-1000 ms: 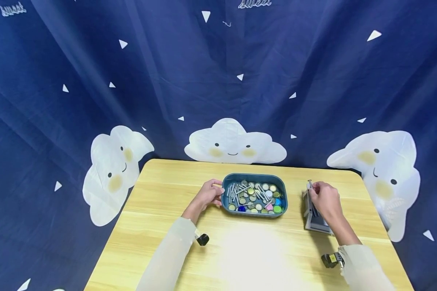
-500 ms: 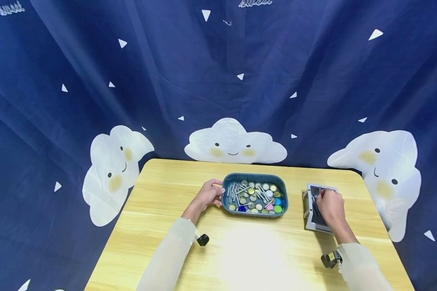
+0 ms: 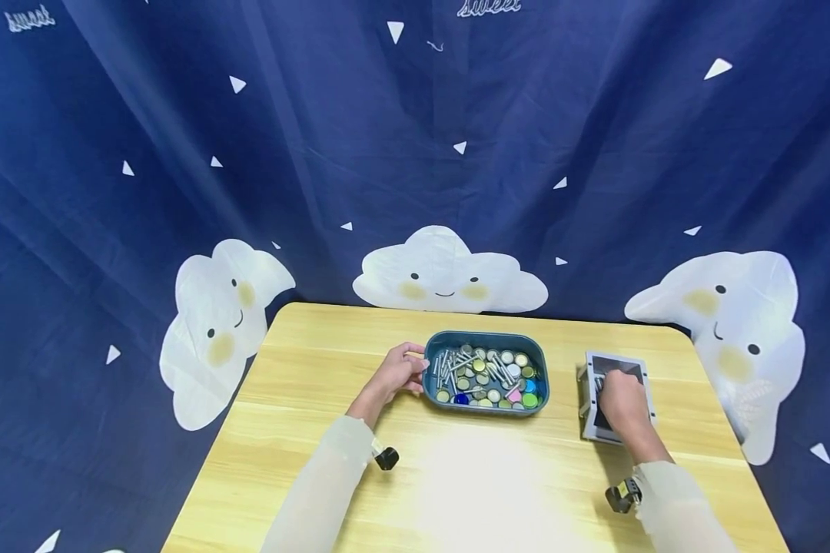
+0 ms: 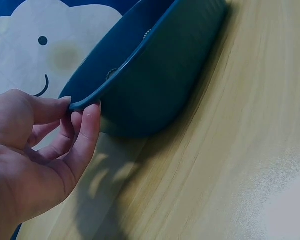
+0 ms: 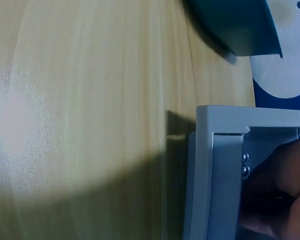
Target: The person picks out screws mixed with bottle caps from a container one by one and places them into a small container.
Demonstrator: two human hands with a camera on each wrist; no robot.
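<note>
My left hand [image 3: 396,370] pinches the left rim of a dark blue-green plastic tub [image 4: 145,95] between thumb and fingers. Inside that tub lie silver screws [image 3: 448,367] and many bottle caps [image 3: 479,365], mostly gold and silver, a few green, blue or pink. To its right stands a small grey open-topped box [image 5: 250,117], with my right hand [image 3: 624,401] reaching down into it. Shiny round screw heads [image 5: 245,165] show along the box's inner side, close to my right fingers. The right fingertips are in shadow, so whether they hold a screw cannot be seen.
Both containers stand on a light wooden table [image 3: 318,369] with rounded far corners. Behind it hangs a dark blue curtain [image 3: 318,138] printed with white clouds and triangles. A strip of bare wood separates the tub from the box.
My right hand, earlier holding a screw above the box's far left corner, has moved over the opening and down inside. The left hand stays on the tub's rim.
</note>
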